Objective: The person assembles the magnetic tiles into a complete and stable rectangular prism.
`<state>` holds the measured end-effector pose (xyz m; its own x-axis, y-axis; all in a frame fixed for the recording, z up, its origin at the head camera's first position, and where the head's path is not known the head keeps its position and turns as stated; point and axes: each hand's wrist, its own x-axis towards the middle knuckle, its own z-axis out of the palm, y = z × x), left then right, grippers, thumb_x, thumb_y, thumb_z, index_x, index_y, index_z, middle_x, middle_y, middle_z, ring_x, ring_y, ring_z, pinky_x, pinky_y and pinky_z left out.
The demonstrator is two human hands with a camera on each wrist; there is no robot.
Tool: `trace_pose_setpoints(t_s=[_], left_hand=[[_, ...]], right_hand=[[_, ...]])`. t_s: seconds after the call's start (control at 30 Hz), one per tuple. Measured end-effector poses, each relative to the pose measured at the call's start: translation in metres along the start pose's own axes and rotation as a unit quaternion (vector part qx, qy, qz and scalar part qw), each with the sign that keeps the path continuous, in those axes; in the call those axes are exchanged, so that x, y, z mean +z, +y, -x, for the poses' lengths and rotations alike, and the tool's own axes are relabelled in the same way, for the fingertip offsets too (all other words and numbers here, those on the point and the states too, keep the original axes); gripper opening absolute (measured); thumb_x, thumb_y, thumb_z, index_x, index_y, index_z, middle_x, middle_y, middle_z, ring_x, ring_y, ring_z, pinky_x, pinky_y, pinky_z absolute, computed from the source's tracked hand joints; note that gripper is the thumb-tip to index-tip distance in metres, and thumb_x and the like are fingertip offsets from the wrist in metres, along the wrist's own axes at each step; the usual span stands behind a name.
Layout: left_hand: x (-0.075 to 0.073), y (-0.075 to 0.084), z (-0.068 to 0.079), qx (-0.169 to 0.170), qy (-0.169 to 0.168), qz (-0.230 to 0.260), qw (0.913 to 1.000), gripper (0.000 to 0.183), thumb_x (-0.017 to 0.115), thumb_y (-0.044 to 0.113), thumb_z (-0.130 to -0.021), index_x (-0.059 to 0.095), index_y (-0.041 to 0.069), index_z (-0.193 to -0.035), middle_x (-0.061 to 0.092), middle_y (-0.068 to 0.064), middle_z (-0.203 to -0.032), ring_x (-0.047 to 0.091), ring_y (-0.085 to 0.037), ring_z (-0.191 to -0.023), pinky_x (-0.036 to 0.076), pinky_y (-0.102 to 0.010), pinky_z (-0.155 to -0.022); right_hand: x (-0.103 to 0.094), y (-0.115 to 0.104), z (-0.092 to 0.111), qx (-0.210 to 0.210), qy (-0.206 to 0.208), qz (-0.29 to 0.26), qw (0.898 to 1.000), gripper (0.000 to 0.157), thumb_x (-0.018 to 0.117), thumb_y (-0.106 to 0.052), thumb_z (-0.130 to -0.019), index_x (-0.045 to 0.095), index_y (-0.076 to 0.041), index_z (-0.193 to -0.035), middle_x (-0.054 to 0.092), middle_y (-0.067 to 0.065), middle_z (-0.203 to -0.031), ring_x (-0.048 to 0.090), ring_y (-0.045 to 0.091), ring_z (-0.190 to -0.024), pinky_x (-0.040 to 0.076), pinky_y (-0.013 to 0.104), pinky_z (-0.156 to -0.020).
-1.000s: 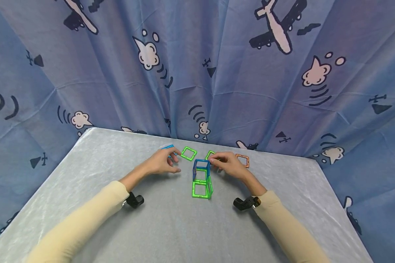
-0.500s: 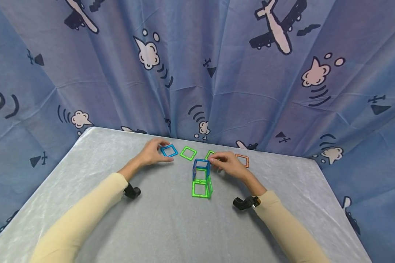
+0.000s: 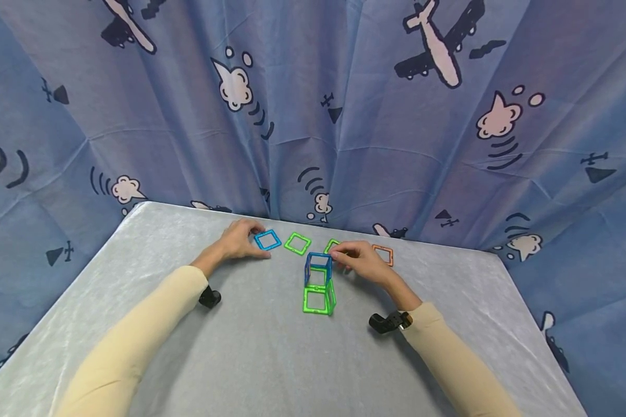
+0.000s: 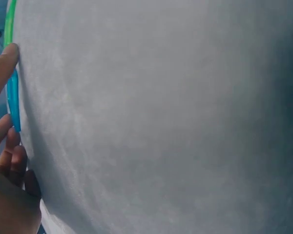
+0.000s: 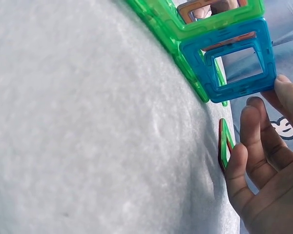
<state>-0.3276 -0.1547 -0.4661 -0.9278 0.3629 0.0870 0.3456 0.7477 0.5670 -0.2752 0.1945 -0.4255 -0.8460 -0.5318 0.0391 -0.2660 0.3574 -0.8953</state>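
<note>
Near the back of the table, a flat blue magnetic tile [image 3: 268,240] lies between the thumb and fingers of my left hand [image 3: 235,240]. In the left wrist view, its thumb and fingers spread about the blue edge. My right hand [image 3: 362,260] pinches the top corner of an upright blue tile [image 5: 241,58], part of a small structure. That structure has blue frames [image 3: 320,255] on top and green magnetic tiles [image 3: 317,311] at the base, one green tile standing up at the right. The right hand's other fingers hang loosely curled.
A green tile [image 3: 298,244] lies flat beside the blue one. Another green tile [image 3: 331,244] sits partly hidden behind the structure and right hand. An orange tile [image 3: 383,255] lies right of it. A patterned curtain [image 3: 313,116] rises behind the table [image 3: 271,347].
My left hand has moved back and left from beside the structure to the flat blue tile, which shows more fully now. The right hand keeps its place at the structure.
</note>
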Motion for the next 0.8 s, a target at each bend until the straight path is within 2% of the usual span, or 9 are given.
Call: trace_pose_setpoints(t_s=[0.2,0.5,0.73,0.8], left_hand=[[0.001,-0.001,0.0,-0.011,0.005,0.004,0.9999,0.061,0.091,0.038,-0.076,0.07,0.006,-0.122,0.063,-0.012,-0.118,0.054,-0.03,-0.11,0.041,-0.051,-0.096],[-0.002,-0.003,-0.001,0.001,-0.004,0.017,0.9999,0.053,0.088,0.028,-0.078,0.07,0.004,-0.121,0.064,-0.011,-0.109,0.054,-0.027,-0.098,0.042,-0.045,-0.085],[-0.006,-0.004,0.001,0.038,-0.011,0.062,0.9973,0.051,0.088,0.015,-0.075,0.067,-0.005,-0.118,0.063,-0.016,-0.108,0.056,-0.03,-0.099,0.046,-0.043,-0.089],[-0.009,-0.004,0.002,0.045,-0.013,0.077,0.9959,0.05,0.086,0.012,-0.075,0.066,-0.006,-0.118,0.063,-0.018,-0.109,0.057,-0.031,-0.099,0.047,-0.043,-0.089]], right_hand=[[-0.001,0.023,-0.006,0.004,0.003,0.0,1.0,0.023,0.059,-0.006,-0.104,0.069,0.009,-0.119,0.064,0.034,-0.104,0.06,0.055,-0.089,0.051,0.061,-0.071],[-0.001,0.025,-0.005,-0.006,0.009,0.008,1.0,0.022,0.062,-0.013,-0.104,0.073,0.002,-0.117,0.068,0.025,-0.1,0.063,0.045,-0.086,0.055,0.048,-0.068],[0.0,-0.01,0.004,-0.002,-0.004,-0.006,1.0,0.022,0.059,-0.003,-0.103,0.069,0.011,-0.117,0.063,0.037,-0.103,0.058,0.058,-0.089,0.05,0.064,-0.072],[-0.001,-0.01,0.004,-0.002,-0.005,-0.005,1.0,0.022,0.059,-0.003,-0.103,0.069,0.011,-0.117,0.063,0.037,-0.103,0.058,0.058,-0.09,0.05,0.063,-0.072]])
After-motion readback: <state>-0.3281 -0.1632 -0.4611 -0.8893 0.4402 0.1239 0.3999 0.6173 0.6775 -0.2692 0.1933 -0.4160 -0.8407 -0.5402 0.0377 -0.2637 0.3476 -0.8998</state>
